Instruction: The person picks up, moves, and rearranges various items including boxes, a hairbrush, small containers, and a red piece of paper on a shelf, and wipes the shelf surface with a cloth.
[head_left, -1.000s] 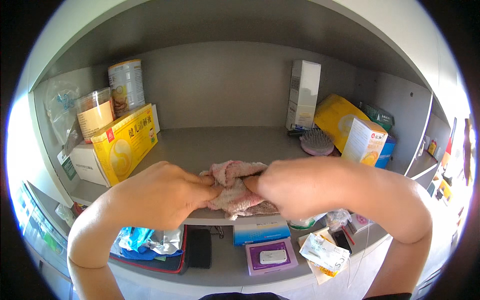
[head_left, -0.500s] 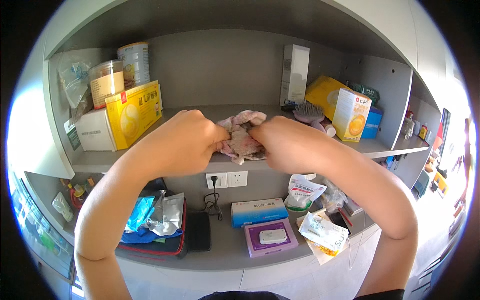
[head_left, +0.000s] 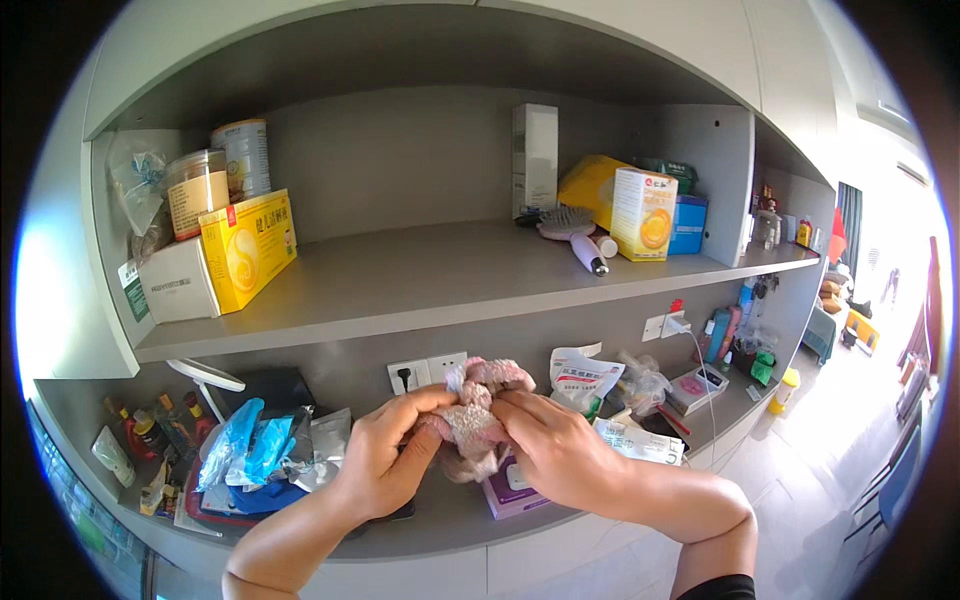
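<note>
A crumpled pink and white cloth (head_left: 472, 428) is bunched between my two hands, in front of the lower counter. My left hand (head_left: 392, 452) is closed on its left side, the thumb pressed against the folds. From the other side my right hand (head_left: 550, 440) grips the cloth with bent fingers. Just behind the cloth is a white wall socket (head_left: 446, 366). Partly hidden below my right hand lies a purple box (head_left: 510, 497) with a small white device on top.
The upper shelf (head_left: 400, 275) carries a yellow box (head_left: 250, 250), a jar (head_left: 197, 192) and a can at left. At right stand a tall white box (head_left: 535, 160), a hairbrush (head_left: 572, 232) and an orange-white box (head_left: 643, 215). Blue bags (head_left: 245, 450) and a white pouch (head_left: 583, 380) sit on the counter.
Both hands have come down and nearer with the cloth, from the upper shelf's front edge to before the lower counter. The view has shifted, showing more of the room at right.
</note>
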